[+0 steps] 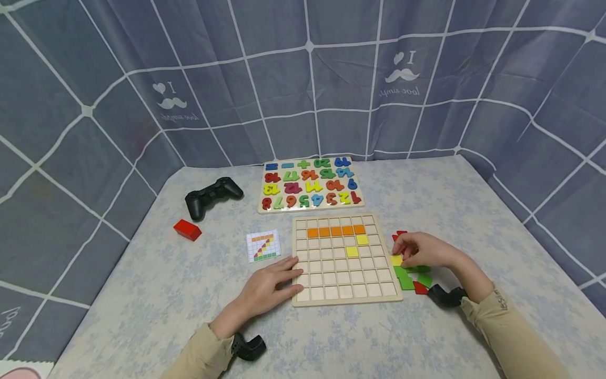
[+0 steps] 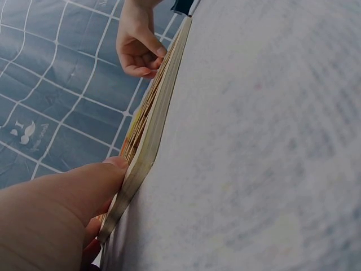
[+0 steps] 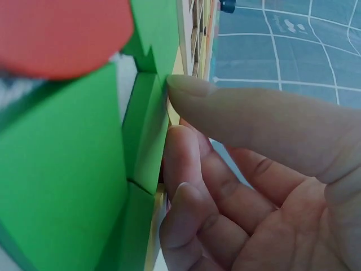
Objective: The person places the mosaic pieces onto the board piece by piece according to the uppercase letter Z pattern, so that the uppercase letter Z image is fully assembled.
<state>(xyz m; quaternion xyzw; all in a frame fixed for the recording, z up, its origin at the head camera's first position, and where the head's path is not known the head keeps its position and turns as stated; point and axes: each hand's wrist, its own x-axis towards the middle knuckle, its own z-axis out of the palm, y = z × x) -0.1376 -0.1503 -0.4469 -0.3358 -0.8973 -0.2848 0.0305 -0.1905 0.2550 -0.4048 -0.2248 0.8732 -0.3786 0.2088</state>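
A wooden grid board [image 1: 347, 302] lies in front of me, with an orange row [image 1: 335, 231] of square tiles. Below that row sit two yellow tiles, one at the right [image 1: 362, 240] and one lower [image 1: 352, 252]. My left hand [image 1: 267, 287] rests with extended fingers at the board's left edge, its thumb [image 2: 84, 183] touching the rim. At the right of the board, my right hand [image 1: 428, 251] pinches a yellow square tile [image 1: 396, 260] among loose pieces. Beneath its fingers lie green tiles [image 3: 62, 169] and a red curved piece [image 3: 62, 34].
A pattern card [image 1: 263, 246] lies left of the board. Behind stands a number puzzle [image 1: 310, 210] with colourful numerals. A black game controller [image 1: 213, 196] and a red block [image 1: 187, 230] lie at the left. A grid-patterned curtain [image 1: 341, 73] surrounds the table.
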